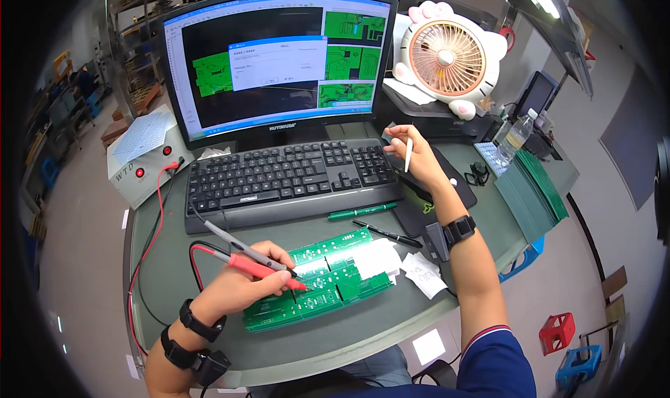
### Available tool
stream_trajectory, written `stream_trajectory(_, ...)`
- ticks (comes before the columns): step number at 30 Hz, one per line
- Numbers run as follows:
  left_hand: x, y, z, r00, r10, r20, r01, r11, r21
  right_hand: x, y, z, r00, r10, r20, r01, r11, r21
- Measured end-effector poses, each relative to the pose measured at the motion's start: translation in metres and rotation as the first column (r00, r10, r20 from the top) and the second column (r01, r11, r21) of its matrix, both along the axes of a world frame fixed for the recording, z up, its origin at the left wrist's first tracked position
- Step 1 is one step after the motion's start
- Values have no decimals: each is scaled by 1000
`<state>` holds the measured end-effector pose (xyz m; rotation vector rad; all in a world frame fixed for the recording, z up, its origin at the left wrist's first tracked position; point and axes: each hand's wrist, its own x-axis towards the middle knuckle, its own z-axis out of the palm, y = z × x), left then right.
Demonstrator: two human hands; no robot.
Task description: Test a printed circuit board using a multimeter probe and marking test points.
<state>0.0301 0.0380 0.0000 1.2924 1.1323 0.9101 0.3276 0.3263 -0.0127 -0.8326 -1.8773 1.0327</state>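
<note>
Green circuit board [317,279] lies near the table's [167,272] front edge: thin, stiff, light, best held by its edges (components look fragile). Left hand [241,286] is clamped on two probes [255,258]; right hand [412,157] pinches a white pen [408,154].

The person's left hand [241,283] and forearm are bare, with two black bands strapped round the wrist, one behind the other; the nearer carries a chunky black block with a thin cable trailing off it. The right hand [412,154] is bare too, and a black strap with a square black unit sits on that wrist. Higher up the right arm comes a short dark blue sleeve, its hem edged with a narrow red and white stripe.
</note>
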Motion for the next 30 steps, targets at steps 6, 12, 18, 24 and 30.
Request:
stream_trajectory(6, 0, -3, -1, 1000, -12, 1, 12, 1000, 13, 1, -1, -4, 1000, 0, -15, 0, 1000, -11)
stream_trajectory(12, 0, -3, -1, 1000, -10, 7, 10, 1000, 20, -1, -2, -4, 999, -3, 31, 3, 1000, 14)
stream_trajectory(18, 1, -2, -1, 1000, 0, 2, 0, 1000, 16, 0, 2, -9, 999, 33, 0, -33, 999, 8)
stream_trajectory(24, 1, 0, -1, 1000, -6, 4, 6, 1000, 22, 3, -15, 14, 976, 81, 203, -84, 996, 8)
stream_trajectory(30, 0, -1, -3, 1000, 6, 5, -6, 1000, 30, -19, -41, 21, 876, 21, 483, -205, 921, 331)
